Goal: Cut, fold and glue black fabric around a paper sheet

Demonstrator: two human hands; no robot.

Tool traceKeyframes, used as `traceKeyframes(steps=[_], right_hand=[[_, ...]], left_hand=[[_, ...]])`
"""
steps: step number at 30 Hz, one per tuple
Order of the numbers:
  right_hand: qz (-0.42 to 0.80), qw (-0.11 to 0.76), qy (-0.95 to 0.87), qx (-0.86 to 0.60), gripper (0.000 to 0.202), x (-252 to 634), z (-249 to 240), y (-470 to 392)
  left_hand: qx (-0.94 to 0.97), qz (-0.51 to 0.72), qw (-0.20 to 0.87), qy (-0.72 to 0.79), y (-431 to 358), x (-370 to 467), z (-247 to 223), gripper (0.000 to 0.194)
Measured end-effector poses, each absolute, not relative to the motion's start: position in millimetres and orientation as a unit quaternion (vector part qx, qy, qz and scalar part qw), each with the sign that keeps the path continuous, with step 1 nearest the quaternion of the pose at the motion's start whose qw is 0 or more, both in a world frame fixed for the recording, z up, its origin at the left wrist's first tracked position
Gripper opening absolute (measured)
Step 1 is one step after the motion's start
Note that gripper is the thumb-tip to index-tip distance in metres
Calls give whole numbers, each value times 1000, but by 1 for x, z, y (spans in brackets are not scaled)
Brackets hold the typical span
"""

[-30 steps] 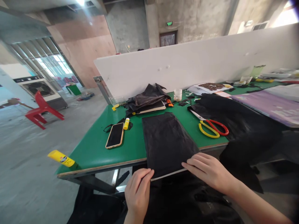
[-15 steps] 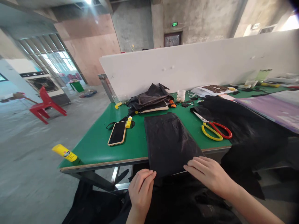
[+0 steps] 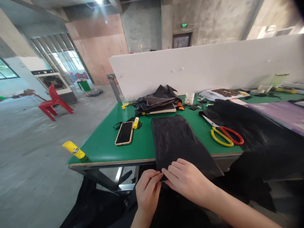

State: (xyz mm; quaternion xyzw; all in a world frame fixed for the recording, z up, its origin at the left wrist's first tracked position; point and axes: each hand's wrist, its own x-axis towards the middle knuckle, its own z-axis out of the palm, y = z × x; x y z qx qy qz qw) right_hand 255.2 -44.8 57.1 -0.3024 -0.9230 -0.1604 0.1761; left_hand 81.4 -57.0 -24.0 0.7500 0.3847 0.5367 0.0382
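Pinching near-left corner of black-wrapped panel (image 3: 175, 136) with left hand (image 3: 147, 191). Touching same corner with right hand (image 3: 186, 177); can't tell if gripped. Got panel on green table (image 3: 101, 142), overhanging near edge. Left of panel: phone (image 3: 124, 133), 2 yellow tubes (image 3: 136, 123) (image 3: 74, 150). Right: scissors (image 3: 223, 134), partly on black cloth (image 3: 256, 133).

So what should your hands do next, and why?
Maybe slide the right hand along the near edge of the black sheet, pressing it flat: both hands are bunched at its left corner, while its right corner juts past the green table with no fingers on it.
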Motion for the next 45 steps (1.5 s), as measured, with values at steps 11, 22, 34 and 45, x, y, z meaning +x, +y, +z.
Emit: traceKeyframes(steps=[11,22,34,45], right_hand=[[-169,187,-934,-254,13,260,49,-41],[-161,211,-929,-259,13,260,46,-41],[-138,200,-930,-274,15,259,47,-41],[-115,184,-931,-294,13,253,55,-40]], left_hand=[[754,519,45,399,-58,79,-13,31],[636,511,269,512,-68,69,0,17],[442,505,545,503,-54,78,7,39],[424,518,572,474,-54,77,10,34]])
